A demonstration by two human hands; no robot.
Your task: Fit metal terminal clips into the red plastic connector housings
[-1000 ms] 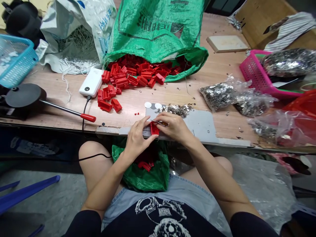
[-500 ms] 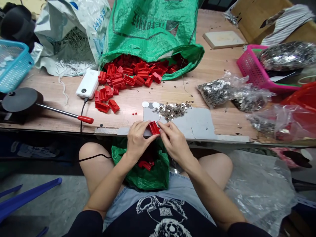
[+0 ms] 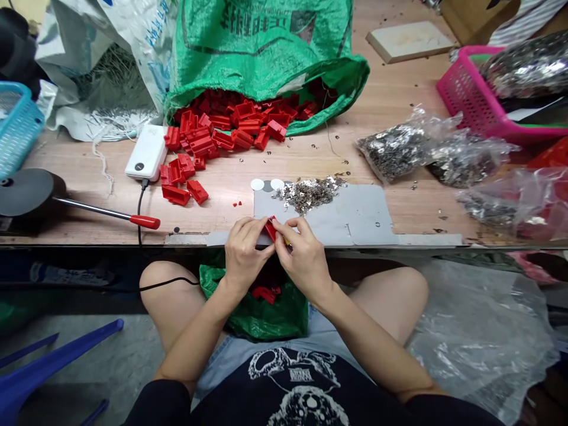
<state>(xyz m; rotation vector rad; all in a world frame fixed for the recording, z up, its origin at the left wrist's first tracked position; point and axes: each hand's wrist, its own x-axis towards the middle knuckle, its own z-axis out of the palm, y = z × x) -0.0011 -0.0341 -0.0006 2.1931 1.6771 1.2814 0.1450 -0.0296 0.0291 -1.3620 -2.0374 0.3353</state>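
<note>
- I see my left hand [image 3: 245, 249] with its thumb and fingers clamped on a small, hollow, box-shaped red plastic part [image 3: 270, 231], which is tilted just over the near edge of the surface.
- My right hand [image 3: 307, 255] has its fingers closed around a slim yellowish and dark object [image 3: 288, 242], mostly hidden from me; its fingertips meet the right side of the red part. I cannot tell what the hidden tip touches.
- Under both hands, a thin flat grey sheet [image 3: 368, 216] lies along the edge of the wooden surface [image 3: 213, 216].
- Just beyond the fingers, a loose heap of tiny shiny silver metal pieces [image 3: 310, 196] sits on that sheet, with round white discs [image 3: 257, 184] to its left.
- Below the hands, an open dark green plastic bag [image 3: 270, 322] in the lap holds more red pieces [image 3: 265, 294].
- Farther out, a large bright green woven sack [image 3: 266, 50] lies with its mouth towards me, similar red parts [image 3: 204, 142] spilling from it.
- Left of those I have a white rectangular device with a black cable [image 3: 148, 152] and a red-tipped metal lever [image 3: 144, 221].
- On the right, clear plastic bags of metal pieces [image 3: 394, 154] lie near a pink perforated plastic basket [image 3: 473, 97].
</note>
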